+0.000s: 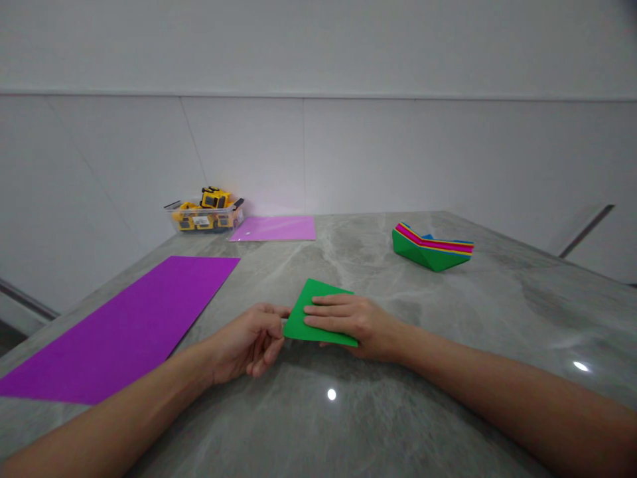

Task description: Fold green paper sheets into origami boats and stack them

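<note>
A folded piece of green paper [311, 307] is held between both hands, a little above the grey table. My right hand [355, 318] grips its right side, with the fingers lying across the top face and the thumb mostly hidden beneath. At the paper's left corner, my left hand [261, 338] pinches the edge between thumb and forefinger, its other fingers curled. Farther back on the right stands a folded paper boat [432, 252], green below with pink, yellow and blue stripes along its rim.
On the left lies a large purple sheet [149, 325]. Behind it a clear plastic box [223, 222] holds several yellow toy vehicles [215, 198], next to a stack of pale pink paper [279, 228]. The marble-patterned table [398, 411] meets a white wall at the back.
</note>
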### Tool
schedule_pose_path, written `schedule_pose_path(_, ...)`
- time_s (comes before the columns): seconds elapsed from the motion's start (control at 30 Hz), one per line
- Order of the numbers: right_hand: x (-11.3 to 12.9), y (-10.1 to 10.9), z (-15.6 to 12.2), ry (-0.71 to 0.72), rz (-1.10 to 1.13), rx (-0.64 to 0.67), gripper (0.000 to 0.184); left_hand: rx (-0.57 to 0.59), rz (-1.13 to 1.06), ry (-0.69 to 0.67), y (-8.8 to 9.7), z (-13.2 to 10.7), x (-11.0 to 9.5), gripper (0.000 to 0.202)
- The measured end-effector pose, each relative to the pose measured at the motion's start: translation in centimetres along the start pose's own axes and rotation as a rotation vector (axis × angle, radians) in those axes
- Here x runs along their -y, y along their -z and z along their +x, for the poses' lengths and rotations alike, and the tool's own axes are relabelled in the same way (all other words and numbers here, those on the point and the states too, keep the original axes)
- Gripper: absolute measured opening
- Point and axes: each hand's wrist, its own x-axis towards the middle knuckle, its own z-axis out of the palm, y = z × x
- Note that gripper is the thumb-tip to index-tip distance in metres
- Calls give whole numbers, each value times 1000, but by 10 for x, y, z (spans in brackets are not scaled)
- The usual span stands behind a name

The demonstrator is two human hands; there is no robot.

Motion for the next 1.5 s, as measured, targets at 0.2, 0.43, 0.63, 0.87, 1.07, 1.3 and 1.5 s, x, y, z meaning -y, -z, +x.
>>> schedule_pose_path(0.2, 0, 1, -1, 7, -62, 30, 41, -71, 121, -30, -3, -3, 0, 53)
schedule_pose_path(0.43, 2, 5, 0, 54, -31, -21, 35, 61, -49, -96, 2, 2, 6, 47)
schedule_pose_path(0.63, 9, 4, 4, 221, 0, -17, 29, 151, -129, -235, -5, 8, 14, 35)
schedule_pose_path(0.87, 7, -2, 2, 55, 200, -106, 31, 98, 14, -403, -12, 7, 21, 47)
schedule_pose_path(1.07, 11, -1, 2, -302, 426, -282, 23, 7, 208, -568, -18, -1, 19, 32)
schedule_pose_path(1.3, 13, 1, 3, -480, 601, -296, 31, -291, 455, -622, -18, 0, 19, 26)
schedule_pose_path(1.5, 13, 3, 4, -530, 581, -266, 52, -365, 549, -620, -19, -1, 15, 35)
